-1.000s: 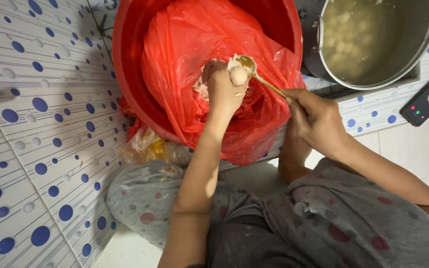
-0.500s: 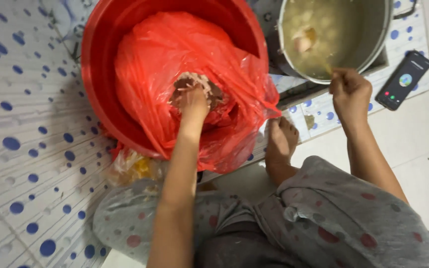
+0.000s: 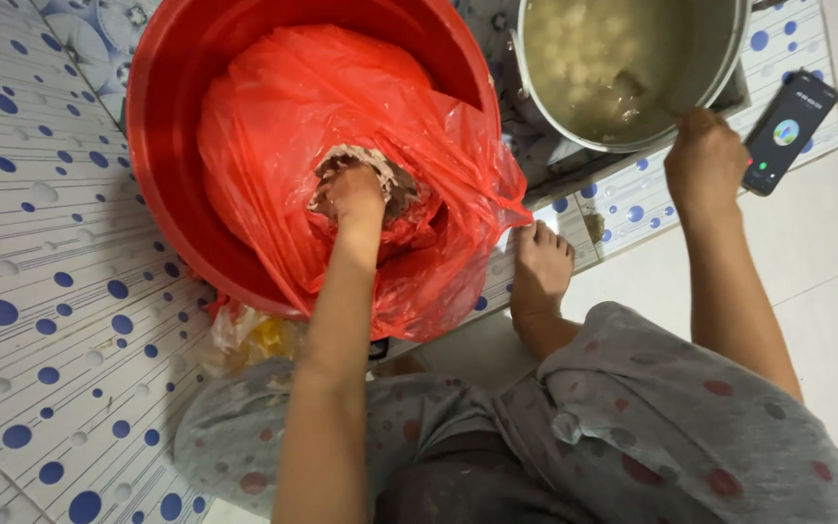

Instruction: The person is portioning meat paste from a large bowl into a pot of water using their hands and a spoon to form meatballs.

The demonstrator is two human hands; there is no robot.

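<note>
In the head view, the left hand [image 3: 356, 199] was pushed down into a red plastic bag [image 3: 273, 126] that lined a big red basin [image 3: 162, 146]. The fingers were curled and buried in a pale, brownish paste [image 3: 395, 184] at the mouth of the bag, so it was closed around a lump of it, and paste covered the knuckles too. The paste looked wet and sticky, with a lighter grey-white crust at its upper edge. The bag was shiny and full of wrinkles, and its loose edge hung over the near rim of the basin toward the person's bare foot [image 3: 540, 272].

The right hand [image 3: 705, 165] was at the near rim of a metal pot [image 3: 720, 68], just right of the basin. It was closed like a fist; what it pinched I could not tell, because the fingers hid it. In the pot was a cloudy, yellowish liquid [image 3: 603, 58] with pale round balls in it.

A dark phone [image 3: 788, 131] with a lit screen lay just right of the right hand, on a white mat with blue dots [image 3: 50, 320]. The basin stood on this same mat. A small crumpled yellow and clear bag [image 3: 254, 335] lay under the near edge of the basin. The person wore grey clothes with red dots [image 3: 652, 437].
</note>
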